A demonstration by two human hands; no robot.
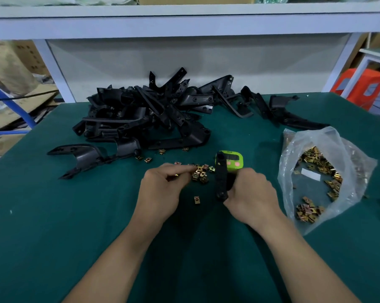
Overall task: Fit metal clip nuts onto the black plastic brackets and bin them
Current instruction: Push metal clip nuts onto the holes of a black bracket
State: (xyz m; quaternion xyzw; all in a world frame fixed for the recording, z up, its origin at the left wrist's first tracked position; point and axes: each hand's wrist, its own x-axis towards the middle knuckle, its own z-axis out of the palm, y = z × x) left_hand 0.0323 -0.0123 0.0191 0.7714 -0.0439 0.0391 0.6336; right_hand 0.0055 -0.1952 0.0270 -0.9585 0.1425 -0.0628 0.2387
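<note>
1. Worktable (pixel 53 226), green cover, filled the lower frame below a white shelf frame.

2. Bracket pile (pixel 149 114), black plastic, tangled at upper centre of the table. More brackets trailed toward the upper right. One loose bracket (pixel 84 158) lay apart at centre left.

3. Plastic bag (pixel 348 162), clear, mouth open, at the right edge. It held brass-coloured clip nuts in bulk.

4. Right hand (pixel 252 193), right of centre, fingers wrapped round the lower end of the held bracket (pixel 221 178). This narrow black arm stood near upright just above the cloth.

5. Left hand (pixel 160 189), left of centre, fingers curled. The fingertips reached into the nut heap, and a brass glint showed under the fingers, seemingly a held clip nut (pixel 176 175) in a tight pinch.

6. Timer (pixel 231 159), lime green with pink buttons, just behind the held bracket.

7. Nut heap (pixel 201 172), a small loose cluster between the hands. A few strays lay near the pile's front edge.

8. Stray clip nut (pixel 196 199), alone, below the heap.

Step in hand, by judgement: collecting a nut for fitting. No nut was seen on the held bracket. The next move called for turning the nut's open side toward a bracket edge and sliding it over a hole. No bin was in view.
</note>
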